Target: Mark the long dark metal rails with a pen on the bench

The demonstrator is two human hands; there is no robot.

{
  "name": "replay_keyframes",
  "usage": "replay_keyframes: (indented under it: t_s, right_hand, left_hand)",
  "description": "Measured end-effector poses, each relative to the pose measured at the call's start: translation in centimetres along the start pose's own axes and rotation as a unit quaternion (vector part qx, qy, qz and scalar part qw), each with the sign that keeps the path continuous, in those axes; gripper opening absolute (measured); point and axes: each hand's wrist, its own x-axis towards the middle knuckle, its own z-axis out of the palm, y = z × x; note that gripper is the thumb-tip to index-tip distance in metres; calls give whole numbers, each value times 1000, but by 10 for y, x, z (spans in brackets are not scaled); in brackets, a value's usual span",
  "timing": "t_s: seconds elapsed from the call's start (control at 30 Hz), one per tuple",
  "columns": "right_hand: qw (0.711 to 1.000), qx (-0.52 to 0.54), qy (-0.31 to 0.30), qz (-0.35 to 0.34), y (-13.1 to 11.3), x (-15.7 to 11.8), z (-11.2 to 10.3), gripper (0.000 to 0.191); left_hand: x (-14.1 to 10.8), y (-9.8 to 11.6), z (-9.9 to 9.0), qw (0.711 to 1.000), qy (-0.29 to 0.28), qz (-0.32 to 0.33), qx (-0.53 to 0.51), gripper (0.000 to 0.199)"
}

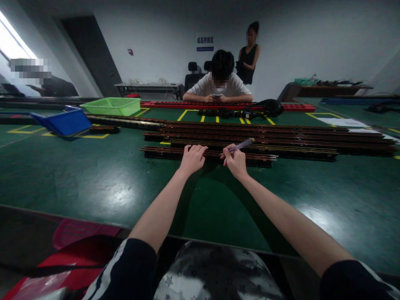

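Long dark strips with copper-coloured edges lie side by side across the green table, the shortest bundle nearest me. My left hand rests on that front bundle, its fingers spread and slightly bent over the top. A pen with a clear purplish barrel is pinched in my right hand. Its back end tilts up to the right, and its tip points down at the front bundle, just right of my left hand. Whether the tip touches the strip cannot be made out.
Behind the strips lie black cables and a long red rail. A green basket and a blue tray stand left; white paper lies right. A person opposite leans over a phone; another stands behind.
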Motion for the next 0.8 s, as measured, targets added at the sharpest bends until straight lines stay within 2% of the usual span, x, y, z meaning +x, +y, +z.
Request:
replay_keyframes:
  t_s: [0.33,0.63,0.8]
  right_hand:
    - [1000,-8,-1,-5,-2,-1,0,43]
    - [1000,4,22,6,0,1,1,47]
    - [998,20,56,19,1,0,0,49]
  left_hand:
    - [0,1,-2,1000,-11,-9,9,55]
    - [1,0,0,1000,-23,-6,6,55]
    - [1,0,-1,999,-35,-11,-6,54]
